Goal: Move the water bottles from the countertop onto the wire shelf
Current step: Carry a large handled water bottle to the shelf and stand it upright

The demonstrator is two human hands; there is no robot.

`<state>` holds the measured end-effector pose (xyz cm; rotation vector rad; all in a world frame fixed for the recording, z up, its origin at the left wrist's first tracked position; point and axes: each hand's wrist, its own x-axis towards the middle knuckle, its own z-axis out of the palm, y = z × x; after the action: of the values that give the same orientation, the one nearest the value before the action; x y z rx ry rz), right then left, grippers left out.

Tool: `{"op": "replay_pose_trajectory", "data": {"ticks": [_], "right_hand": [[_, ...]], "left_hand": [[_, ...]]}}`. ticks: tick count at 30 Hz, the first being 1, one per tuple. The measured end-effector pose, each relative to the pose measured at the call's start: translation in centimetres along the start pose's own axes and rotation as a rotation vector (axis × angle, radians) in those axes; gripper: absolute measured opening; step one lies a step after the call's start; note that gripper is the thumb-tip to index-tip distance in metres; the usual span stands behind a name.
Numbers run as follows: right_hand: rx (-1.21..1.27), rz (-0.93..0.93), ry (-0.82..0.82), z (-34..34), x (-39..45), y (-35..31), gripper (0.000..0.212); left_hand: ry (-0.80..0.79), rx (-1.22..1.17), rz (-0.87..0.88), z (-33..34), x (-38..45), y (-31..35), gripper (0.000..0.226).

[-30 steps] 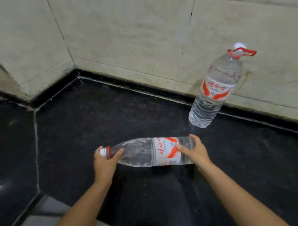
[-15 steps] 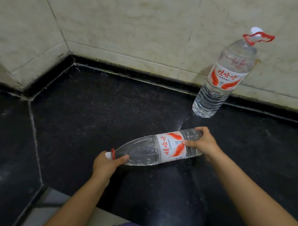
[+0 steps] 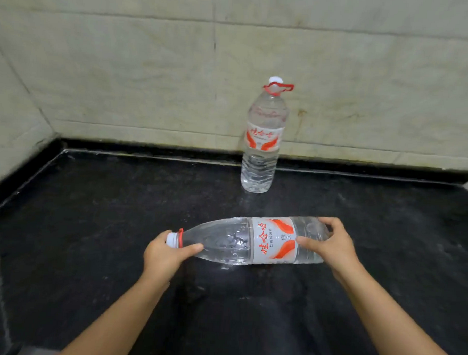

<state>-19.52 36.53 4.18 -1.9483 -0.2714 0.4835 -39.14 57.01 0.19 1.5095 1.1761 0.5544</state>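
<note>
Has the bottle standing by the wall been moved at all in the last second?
No. The upright bottle keeps its base just in front of the black ledge along the wall; only the camera has shifted.

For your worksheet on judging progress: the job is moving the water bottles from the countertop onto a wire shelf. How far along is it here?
Done: nothing visibly; no wire shelf is in view. In hand: the lying water bottle, held sideways, the left hand at its neck and the right hand at its base. Left: shelving it, then the upright water bottle standing on the black countertop by the wall.
</note>
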Motion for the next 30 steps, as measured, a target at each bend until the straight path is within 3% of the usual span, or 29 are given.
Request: {"op": "replay_pose_trajectory", "data": {"ticks": [8,13,21,30], "right_hand": [[0.187,-0.113,0.341,-18.3,-6.0,3.1,0.051],[0.282,-0.133,0.514,-30.3,-11.1,7.9,0.058],[0.374,-0.26,0.756,-47.5,-18.0,13.3,0.054],[0.387,-0.403,0.941,-63.3,-15.2,15.3,0.05]], "left_hand": [[-0.174,-0.063,0.319,12.5,-8.8,8.1,0.027],[-0.266,-0.056,0.433,21.2,-17.5,11.4,0.061],[-0.465,-0.181,0.594,33.8,-32.5,16.2,0.03],[-0.615,-0.295,0.741,48.4,-39.4,24.9,0.033]]}}
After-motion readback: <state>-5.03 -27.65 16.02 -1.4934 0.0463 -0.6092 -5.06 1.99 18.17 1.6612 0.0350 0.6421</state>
